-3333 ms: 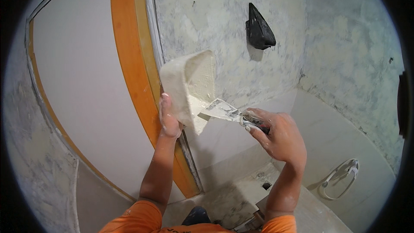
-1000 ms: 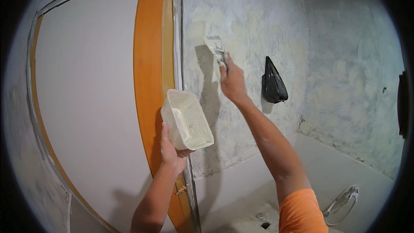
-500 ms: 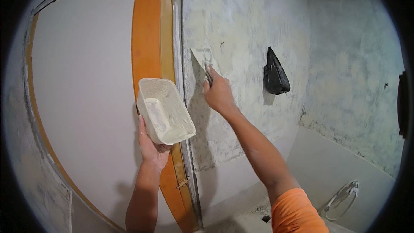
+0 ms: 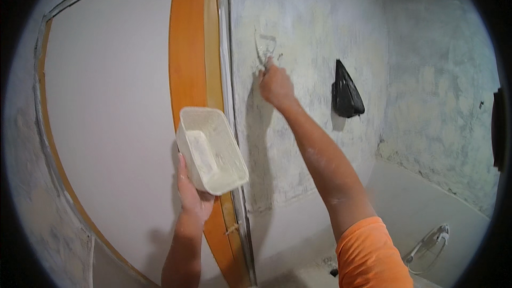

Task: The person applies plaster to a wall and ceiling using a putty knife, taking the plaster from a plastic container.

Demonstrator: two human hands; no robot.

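My left hand [image 4: 194, 200] holds an off-white rectangular plastic tub [image 4: 226, 154] from below and its left side, tilted so that the pale paste smeared inside shows. My right hand [image 4: 276, 85] is closed round the handle of a putty knife [image 4: 265, 42], reaching up to the patchy, skim-coated wall [image 4: 309, 26] right of the door frame. The pale blade lies against the wall, slightly blurred, and my arm casts a shadow beneath it.
A white door [image 4: 106, 112] with an orange edge strip [image 4: 186, 42] and metal frame fills the left. A black plastic bag [image 4: 346, 90] hangs on the wall. Lower right, pale smooth panels carry a shower hose [image 4: 442, 237]. A dark object [image 4: 498, 128] is at the far right.
My right hand went from scooping in the tub to the wall; in the last half second it moved upward with the knife. The tub turned from its side to show its inside.
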